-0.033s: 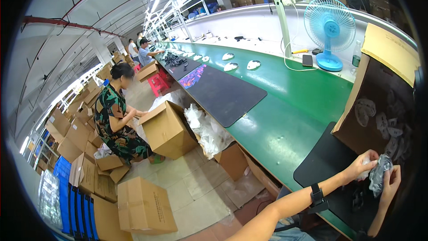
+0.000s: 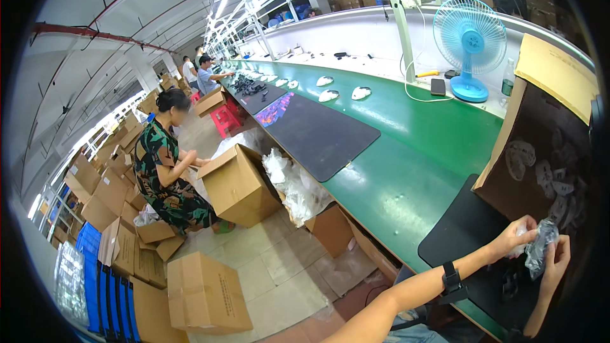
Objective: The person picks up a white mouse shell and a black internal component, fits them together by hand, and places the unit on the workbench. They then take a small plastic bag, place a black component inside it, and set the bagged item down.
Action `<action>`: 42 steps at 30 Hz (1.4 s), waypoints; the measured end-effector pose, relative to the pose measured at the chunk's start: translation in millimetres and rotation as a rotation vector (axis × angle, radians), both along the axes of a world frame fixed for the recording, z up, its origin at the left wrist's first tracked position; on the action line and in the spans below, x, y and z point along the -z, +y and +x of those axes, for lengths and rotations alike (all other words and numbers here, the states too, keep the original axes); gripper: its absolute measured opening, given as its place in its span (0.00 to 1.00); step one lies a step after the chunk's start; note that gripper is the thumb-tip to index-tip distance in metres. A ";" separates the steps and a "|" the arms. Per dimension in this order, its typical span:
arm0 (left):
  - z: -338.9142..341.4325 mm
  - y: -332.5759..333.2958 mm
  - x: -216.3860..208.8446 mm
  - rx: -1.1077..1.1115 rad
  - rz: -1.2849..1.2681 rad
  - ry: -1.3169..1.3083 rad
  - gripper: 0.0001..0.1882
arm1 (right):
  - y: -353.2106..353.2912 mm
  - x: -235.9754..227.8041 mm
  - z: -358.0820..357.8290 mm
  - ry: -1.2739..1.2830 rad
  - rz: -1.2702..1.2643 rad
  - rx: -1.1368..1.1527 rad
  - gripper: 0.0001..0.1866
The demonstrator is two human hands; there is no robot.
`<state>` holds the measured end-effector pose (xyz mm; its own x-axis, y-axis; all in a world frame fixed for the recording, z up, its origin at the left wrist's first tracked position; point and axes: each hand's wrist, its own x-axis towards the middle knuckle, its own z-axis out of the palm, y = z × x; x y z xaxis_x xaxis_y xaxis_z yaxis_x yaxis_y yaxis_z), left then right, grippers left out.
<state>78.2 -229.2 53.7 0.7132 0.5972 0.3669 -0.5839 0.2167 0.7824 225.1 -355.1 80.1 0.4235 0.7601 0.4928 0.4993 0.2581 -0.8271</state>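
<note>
At the lower right, my left hand (image 2: 520,237) and my right hand (image 2: 556,263) are both closed on a clear plastic bag (image 2: 540,249). Something dark grey shows through the plastic; its kind is hard to make out. Beneath my hands lies a black mat (image 2: 454,232), with a dark object (image 2: 510,284) resting on it. An open cardboard carton (image 2: 502,146) stands on its side just beyond my hands. Inside it are several pale, plastic-wrapped pieces (image 2: 521,157).
A long green bench (image 2: 394,197) runs away to the far left, bearing another black mat (image 2: 324,133) and white-and-black rounded pieces (image 2: 361,93). A blue fan (image 2: 470,51) stands at the back. Left, a person (image 2: 166,165) leans over an open carton (image 2: 241,184); another carton (image 2: 206,292) sits nearby.
</note>
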 end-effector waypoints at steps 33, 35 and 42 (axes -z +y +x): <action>-2.3 16.3 15.7 0.204 -0.176 0.046 0.10 | 22.5 27.1 23.2 0.624 -0.033 -0.008 0.12; -0.7 17.4 18.5 0.171 -0.187 0.055 0.10 | 22.2 20.6 25.3 0.496 -0.003 0.039 0.12; -2.9 20.5 8.7 0.093 -0.090 0.002 0.13 | 10.5 -14.3 33.5 -0.340 -0.011 0.160 0.09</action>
<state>75.3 -208.7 44.9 0.7679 0.5589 0.3129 -0.5562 0.3394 0.7586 258.5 -344.7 94.4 0.3505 0.7036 0.6181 0.7793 0.1470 -0.6092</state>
